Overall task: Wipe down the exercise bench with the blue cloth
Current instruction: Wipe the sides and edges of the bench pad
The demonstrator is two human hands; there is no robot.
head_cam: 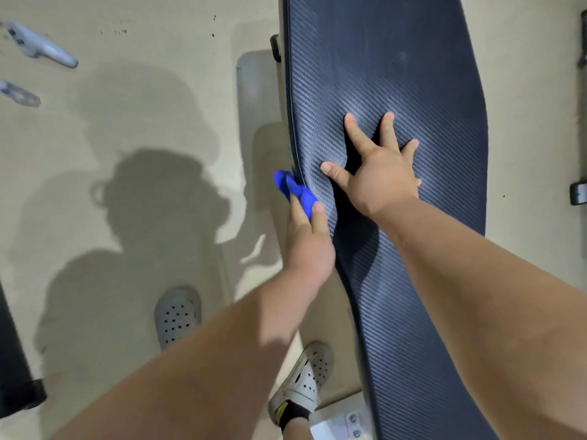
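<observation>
The exercise bench (397, 74) is a long dark pad with a woven texture, running from the top of the view to the bottom right. My right hand (378, 176) lies flat on the pad with fingers spread, holding nothing. My left hand (306, 242) is at the pad's left edge, fingers closed on the bunched blue cloth (293, 188). The cloth presses against the side edge of the bench.
Beige floor lies to the left, crossed by my shadow. My two feet in perforated grey clogs (178, 315) (305, 379) stand beside the bench. Grey machine feet (41, 46) sit at top left, a dark bar (16, 369) at bottom left, a metal frame part (578, 192) at right.
</observation>
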